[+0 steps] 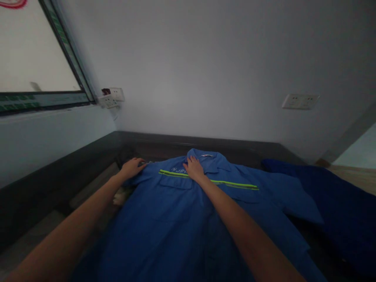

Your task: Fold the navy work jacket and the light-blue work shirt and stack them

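Observation:
A blue short-sleeved work shirt [173, 203] lies spread out front side up, its collar at the far end. Yellow-green reflective strips [237, 185] cross the chest above the pocket flaps. My right hand [194, 168] rests on the chest close to the collar, fingers stretched out over the cloth. At the outer edge of the left-side sleeve is my left hand [132, 168]; its thumb and fingers look apart and touch the fabric there. Pale lettering on the chest is partly covered by my right hand. The shirt's lower end runs out of view.
Dark blue cloth [331, 199] lies at the right. A dark raised edge [188, 140] runs along the wall behind the shirt. Sockets [301, 101] sit on the wall, with more sockets [113, 97] near the window frame [67, 47] at left.

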Motion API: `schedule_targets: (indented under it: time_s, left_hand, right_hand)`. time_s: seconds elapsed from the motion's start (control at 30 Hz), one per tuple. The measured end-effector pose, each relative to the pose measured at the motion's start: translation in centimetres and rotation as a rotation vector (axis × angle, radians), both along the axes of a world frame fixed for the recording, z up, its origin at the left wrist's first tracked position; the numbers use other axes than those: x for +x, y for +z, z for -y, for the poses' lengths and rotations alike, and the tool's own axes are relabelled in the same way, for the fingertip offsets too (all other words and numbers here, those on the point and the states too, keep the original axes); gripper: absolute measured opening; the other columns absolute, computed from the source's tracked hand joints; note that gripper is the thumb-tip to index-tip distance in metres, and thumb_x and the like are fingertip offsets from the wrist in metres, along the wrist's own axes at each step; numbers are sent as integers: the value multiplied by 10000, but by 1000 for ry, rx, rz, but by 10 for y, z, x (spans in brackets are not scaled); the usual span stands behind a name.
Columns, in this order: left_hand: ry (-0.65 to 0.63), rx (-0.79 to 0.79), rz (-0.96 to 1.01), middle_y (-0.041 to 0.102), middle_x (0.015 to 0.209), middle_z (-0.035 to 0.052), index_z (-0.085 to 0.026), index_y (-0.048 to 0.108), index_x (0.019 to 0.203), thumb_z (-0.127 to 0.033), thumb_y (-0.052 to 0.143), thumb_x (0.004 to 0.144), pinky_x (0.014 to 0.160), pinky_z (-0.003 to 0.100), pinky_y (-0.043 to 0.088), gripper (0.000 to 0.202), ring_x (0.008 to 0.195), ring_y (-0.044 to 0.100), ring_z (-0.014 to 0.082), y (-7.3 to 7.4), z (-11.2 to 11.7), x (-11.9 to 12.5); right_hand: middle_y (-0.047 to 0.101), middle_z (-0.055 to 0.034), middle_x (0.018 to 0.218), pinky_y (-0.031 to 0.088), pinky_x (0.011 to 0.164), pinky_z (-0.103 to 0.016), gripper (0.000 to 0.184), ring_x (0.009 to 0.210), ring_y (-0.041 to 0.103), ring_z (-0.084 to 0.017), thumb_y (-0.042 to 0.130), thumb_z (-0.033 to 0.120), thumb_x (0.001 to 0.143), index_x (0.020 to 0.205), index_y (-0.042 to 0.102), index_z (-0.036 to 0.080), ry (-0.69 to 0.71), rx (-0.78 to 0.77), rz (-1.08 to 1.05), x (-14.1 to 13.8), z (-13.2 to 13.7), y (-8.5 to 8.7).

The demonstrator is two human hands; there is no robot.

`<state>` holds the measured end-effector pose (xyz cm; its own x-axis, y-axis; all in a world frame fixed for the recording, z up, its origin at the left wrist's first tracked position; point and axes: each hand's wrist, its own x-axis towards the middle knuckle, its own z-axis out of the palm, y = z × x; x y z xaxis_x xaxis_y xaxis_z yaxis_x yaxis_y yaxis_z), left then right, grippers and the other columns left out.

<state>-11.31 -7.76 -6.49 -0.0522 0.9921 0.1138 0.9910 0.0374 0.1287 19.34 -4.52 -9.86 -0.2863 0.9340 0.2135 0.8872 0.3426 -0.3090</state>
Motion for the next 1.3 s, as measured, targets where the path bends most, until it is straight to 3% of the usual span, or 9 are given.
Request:
schedule_targets:
  time_s: [0.1,0.23,0.37,0.53,0.7,0.8,0.9,1.1,1.3]
  left_hand:
    - [-14,-8,-6,658,1115,104,-183,633,1024,-445,438,854,861,338,444,368,1054,590,267,1,5,-11]
    - [-51,42,106,702,915,64,-189,642,870,-431,382,870,797,278,458,356,871,639,214,25,4,-16]
    - [0,11,100,715,878,43,-209,660,822,-478,422,831,776,267,474,360,851,640,218,43,-1,-25]
    - [51,-155,-70,708,977,99,-204,678,885,-418,409,848,755,303,482,346,916,654,258,25,2,-22]
    - [138,-110,-162,675,1004,210,-142,597,1074,-401,290,919,719,412,481,431,902,657,348,3,14,-5]
    - [133,-48,-289,682,946,205,-118,552,1108,-326,270,935,745,423,466,391,871,661,337,1,21,3]
    - [80,33,-370,653,1062,196,-122,555,1100,-225,289,916,868,451,410,340,1017,606,332,8,28,11]
    - [-98,130,-233,583,1213,130,-173,552,1186,-224,389,884,977,404,371,347,1137,522,287,29,36,62]
    - [-555,54,111,593,1238,111,-161,569,1199,-266,456,900,1027,332,389,337,1155,545,226,15,69,166]
  right_hand:
    - [344,-223,1480,183,1132,-439,575,1391,278,-293,366,398,961,1400,405,29,-1,14,-6,1,3,-2]
    - [335,-200,1491,184,1133,-438,597,1399,263,-278,357,396,962,1443,331,42,22,43,-52,3,5,0]
    - [327,-218,1490,194,1130,-427,618,1403,258,-273,368,387,958,1450,299,19,31,59,-115,3,5,0]
    - [318,-233,1488,188,1128,-447,608,1397,268,-296,374,424,951,1406,390,21,29,9,-54,1,3,-2]
    - [295,-215,1504,170,1136,-429,606,1406,245,-296,370,428,951,1405,399,26,11,-16,14,0,1,-6]
    - [299,-225,1499,166,1136,-442,604,1407,242,-297,371,425,951,1401,402,22,17,-4,-6,0,0,-9]
    - [295,-235,1497,166,1137,-452,614,1413,221,-303,415,416,939,1400,396,10,27,-21,-47,-2,-2,-7]
    - [427,-162,1447,258,1118,-384,511,1374,332,-228,358,350,963,1390,435,80,48,119,-325,20,-3,22]
    - [453,-172,1423,266,1114,-437,482,1354,358,-261,448,330,921,1345,506,108,-46,142,-186,123,39,33]
